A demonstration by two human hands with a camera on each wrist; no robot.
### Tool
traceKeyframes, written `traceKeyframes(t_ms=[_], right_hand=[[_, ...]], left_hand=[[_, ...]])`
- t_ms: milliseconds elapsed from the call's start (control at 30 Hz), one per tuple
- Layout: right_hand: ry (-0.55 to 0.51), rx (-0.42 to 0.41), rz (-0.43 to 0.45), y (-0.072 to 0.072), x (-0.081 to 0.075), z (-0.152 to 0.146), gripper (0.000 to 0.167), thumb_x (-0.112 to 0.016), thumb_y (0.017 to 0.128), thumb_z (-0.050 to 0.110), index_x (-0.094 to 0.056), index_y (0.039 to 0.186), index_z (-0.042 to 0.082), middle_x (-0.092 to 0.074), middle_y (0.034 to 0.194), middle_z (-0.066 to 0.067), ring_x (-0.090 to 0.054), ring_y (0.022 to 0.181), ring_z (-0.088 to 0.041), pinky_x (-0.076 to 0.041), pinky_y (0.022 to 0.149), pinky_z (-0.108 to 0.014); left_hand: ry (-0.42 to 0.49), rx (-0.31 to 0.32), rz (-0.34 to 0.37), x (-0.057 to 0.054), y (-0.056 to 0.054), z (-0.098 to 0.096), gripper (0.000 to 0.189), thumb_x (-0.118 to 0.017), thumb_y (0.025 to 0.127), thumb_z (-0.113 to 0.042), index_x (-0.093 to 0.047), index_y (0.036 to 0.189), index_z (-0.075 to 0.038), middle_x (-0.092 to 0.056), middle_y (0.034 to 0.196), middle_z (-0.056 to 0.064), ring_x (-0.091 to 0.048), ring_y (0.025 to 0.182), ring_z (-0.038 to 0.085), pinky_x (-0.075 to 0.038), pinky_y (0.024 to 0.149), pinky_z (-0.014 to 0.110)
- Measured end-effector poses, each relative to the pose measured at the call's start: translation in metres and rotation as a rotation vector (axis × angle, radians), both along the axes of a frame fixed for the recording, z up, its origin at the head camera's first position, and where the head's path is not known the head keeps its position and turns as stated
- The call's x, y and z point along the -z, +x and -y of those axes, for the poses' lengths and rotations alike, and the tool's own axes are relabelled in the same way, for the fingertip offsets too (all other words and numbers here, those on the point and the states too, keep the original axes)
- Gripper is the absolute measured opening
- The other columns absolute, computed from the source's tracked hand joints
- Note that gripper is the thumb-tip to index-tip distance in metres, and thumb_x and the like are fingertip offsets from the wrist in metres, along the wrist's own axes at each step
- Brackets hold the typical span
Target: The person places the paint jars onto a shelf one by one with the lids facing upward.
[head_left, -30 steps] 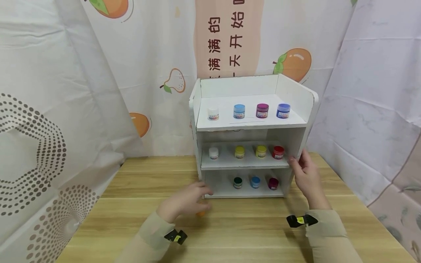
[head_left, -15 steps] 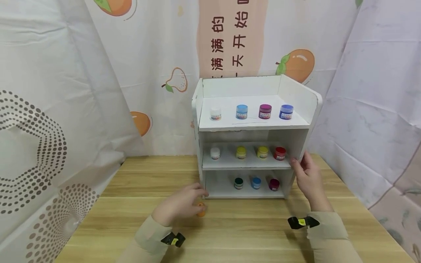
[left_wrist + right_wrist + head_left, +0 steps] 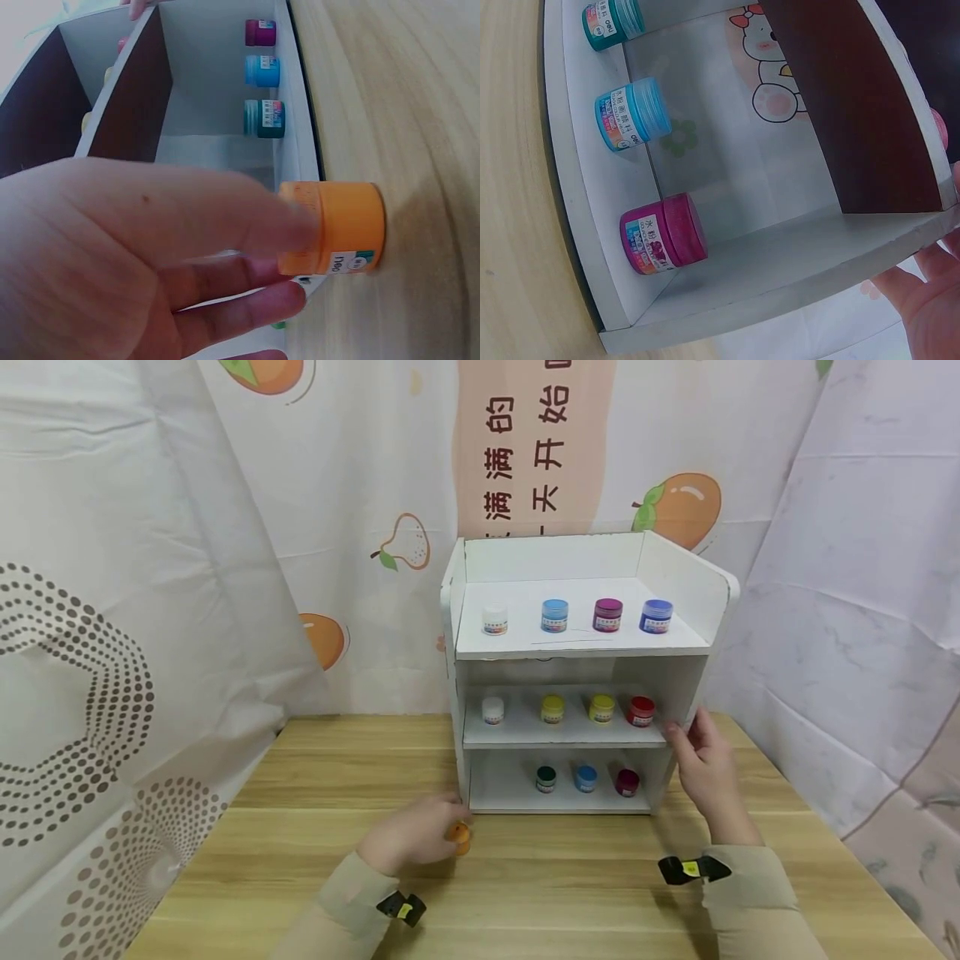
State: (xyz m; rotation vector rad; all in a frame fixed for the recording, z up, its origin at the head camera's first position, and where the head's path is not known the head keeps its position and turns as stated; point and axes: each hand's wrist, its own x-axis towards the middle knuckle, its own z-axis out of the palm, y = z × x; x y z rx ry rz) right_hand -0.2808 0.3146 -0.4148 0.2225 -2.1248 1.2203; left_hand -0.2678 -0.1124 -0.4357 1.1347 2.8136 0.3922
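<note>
An orange paint jar stands on the wooden table in front of the lower left corner of a white shelf unit. My left hand pinches its lid, the thumb lying across the near side and the fingertips partly hidden behind. With my right hand I grip the shelf unit's right side panel, thumb near the front edge and fingers round the outside. On the bottom shelf stand a dark green jar, a light blue jar and a magenta jar.
Jars in white, yellow and red stand on the middle shelf. The top shelf bears white, light blue, purple and blue jars. A printed curtain hangs behind the table.
My left hand's fingers have drawn in from beside the shelf corner onto the orange jar's lid. The right hand keeps its hold on the side panel. The head view has shifted slightly.
</note>
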Motion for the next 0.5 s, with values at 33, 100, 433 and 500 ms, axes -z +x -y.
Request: traceKeyframes(t_ms=[33,100,433,500], right_hand=[[0.005,0.005,0.003,0.0,-0.0001,0.0001,0.047,-0.056,0.105,0.016,-0.047,0.15,0.007,-0.059,0.135,-0.023,-0.054,0.11,0.007,-0.044,0.086,-0.006],[0.016,0.008,0.006,-0.0005,0.0001,-0.0003,0.048,-0.056,0.106,0.017,-0.046,0.152,0.009,-0.059,0.136,-0.023,-0.054,0.111,0.007,-0.044,0.086,-0.006],[0.015,-0.003,-0.003,-0.0004,0.0006,0.0002,0.048,-0.056,0.106,0.016,-0.046,0.152,0.009,-0.059,0.136,-0.024,-0.054,0.111,0.006,-0.044,0.086,-0.006],[0.012,-0.005,-0.007,-0.0003,0.0002,0.0002,0.047,-0.056,0.106,0.015,-0.046,0.152,0.009,-0.059,0.135,-0.024,-0.054,0.112,0.006,-0.044,0.086,-0.006]], left_hand=[[-0.004,0.0,0.007,0.0008,-0.0002,0.0,0.027,-0.076,0.087,-0.01,-0.074,0.114,-0.013,-0.063,0.111,-0.003,-0.059,0.098,0.012,-0.054,0.086,0.032],[-0.003,-0.002,0.024,0.0016,-0.0005,-0.0001,0.028,-0.076,0.086,-0.007,-0.075,0.113,-0.013,-0.063,0.11,-0.003,-0.058,0.096,0.01,-0.053,0.085,0.031],[0.014,-0.006,0.049,0.0038,-0.0032,-0.0001,0.013,-0.078,0.088,-0.016,-0.071,0.099,-0.015,-0.06,0.092,-0.007,-0.05,0.077,0.006,-0.046,0.067,0.023],[0.033,-0.026,0.078,0.0038,-0.0031,-0.0002,0.013,-0.079,0.088,-0.022,-0.068,0.091,-0.016,-0.057,0.082,-0.009,-0.049,0.07,0.005,-0.044,0.061,0.022]])
